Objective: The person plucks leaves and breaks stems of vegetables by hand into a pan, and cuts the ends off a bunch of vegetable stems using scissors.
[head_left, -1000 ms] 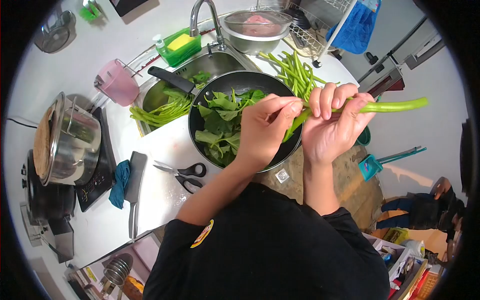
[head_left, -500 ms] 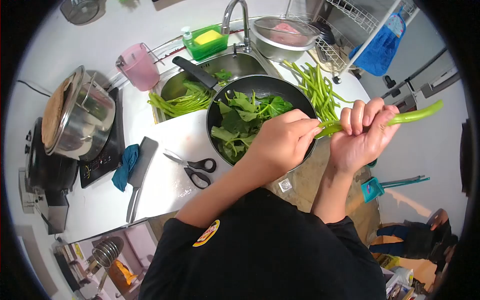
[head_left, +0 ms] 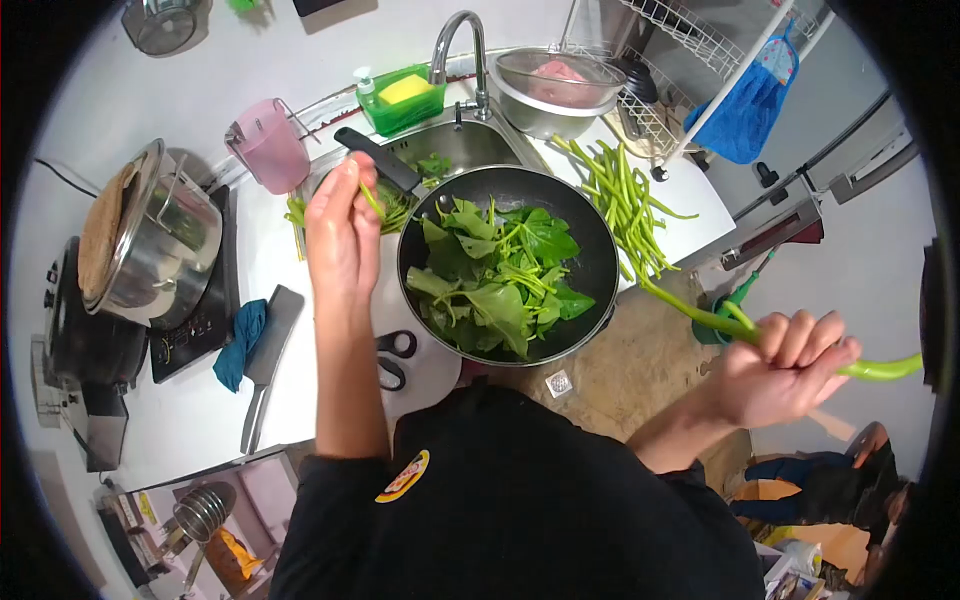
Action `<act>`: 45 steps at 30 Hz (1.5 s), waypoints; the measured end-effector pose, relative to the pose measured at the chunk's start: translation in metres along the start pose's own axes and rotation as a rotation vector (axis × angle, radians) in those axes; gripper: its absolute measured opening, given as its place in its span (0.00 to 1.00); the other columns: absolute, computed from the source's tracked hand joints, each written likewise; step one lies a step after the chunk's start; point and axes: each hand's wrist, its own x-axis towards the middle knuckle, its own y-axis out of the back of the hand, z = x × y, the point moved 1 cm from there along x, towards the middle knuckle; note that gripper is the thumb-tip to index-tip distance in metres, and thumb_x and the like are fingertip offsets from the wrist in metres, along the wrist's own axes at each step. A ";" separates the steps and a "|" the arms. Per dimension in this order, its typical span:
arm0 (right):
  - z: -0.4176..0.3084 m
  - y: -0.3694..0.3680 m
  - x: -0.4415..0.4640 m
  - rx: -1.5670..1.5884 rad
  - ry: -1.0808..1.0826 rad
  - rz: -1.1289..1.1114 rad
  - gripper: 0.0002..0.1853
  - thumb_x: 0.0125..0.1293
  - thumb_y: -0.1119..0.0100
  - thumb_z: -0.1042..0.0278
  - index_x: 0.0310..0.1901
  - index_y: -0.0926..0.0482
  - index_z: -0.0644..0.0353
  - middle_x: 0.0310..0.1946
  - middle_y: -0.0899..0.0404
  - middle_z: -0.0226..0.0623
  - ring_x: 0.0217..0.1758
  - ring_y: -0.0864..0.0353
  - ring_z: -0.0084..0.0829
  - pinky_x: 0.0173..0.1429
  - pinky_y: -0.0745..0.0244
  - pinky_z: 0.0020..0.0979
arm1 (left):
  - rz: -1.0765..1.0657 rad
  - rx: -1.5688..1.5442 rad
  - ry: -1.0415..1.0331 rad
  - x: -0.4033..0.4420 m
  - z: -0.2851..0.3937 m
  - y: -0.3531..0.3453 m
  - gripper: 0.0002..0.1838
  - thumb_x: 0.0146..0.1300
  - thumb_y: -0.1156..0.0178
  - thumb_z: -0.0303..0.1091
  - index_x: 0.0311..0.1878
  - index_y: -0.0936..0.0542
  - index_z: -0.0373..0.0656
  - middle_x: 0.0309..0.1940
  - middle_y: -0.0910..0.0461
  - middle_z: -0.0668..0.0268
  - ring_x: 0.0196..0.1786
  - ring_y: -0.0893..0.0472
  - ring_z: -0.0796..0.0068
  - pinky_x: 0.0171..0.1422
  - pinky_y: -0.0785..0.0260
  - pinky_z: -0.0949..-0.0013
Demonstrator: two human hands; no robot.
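Observation:
My right hand [head_left: 785, 368] is wrapped round a long green stem [head_left: 700, 316], raised over the floor at the right. The stem sticks out on both sides of the fist. Thumb and fingers pinched, my left hand [head_left: 342, 235] holds a thin green strip [head_left: 372, 202] in front of the sink. Between the hands sits a dark frying pan [head_left: 590, 215] with leafy greens [head_left: 500, 275] in it. More bare green stems [head_left: 630, 200] lie in a pile on the counter to the pan's right. Greens in the sink [head_left: 500, 150] are partly hidden behind my left hand.
Black-handled scissors [head_left: 395, 360] lie beside the pan, partly covered by my left arm. A cleaver [head_left: 272, 345] and blue cloth [head_left: 241, 345] are further left, near a steel pot [head_left: 175, 250]. A colander-topped bowl [head_left: 550, 105] stands behind. Another person [head_left: 835, 485] is at lower right.
My hands have parted: the left went from the stem to the sink side with a thin green strip, while the right moved down and outward with the stem.

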 end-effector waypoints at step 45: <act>0.185 0.033 0.002 -0.911 -0.480 -0.595 0.17 0.63 0.45 0.67 0.54 0.27 0.57 0.38 0.24 0.32 0.35 0.28 0.21 0.40 0.30 0.24 | 0.259 0.698 -0.589 0.070 0.152 0.008 0.13 0.55 0.33 0.39 0.34 0.19 0.37 0.20 0.27 0.73 0.22 0.31 0.85 0.27 0.40 0.81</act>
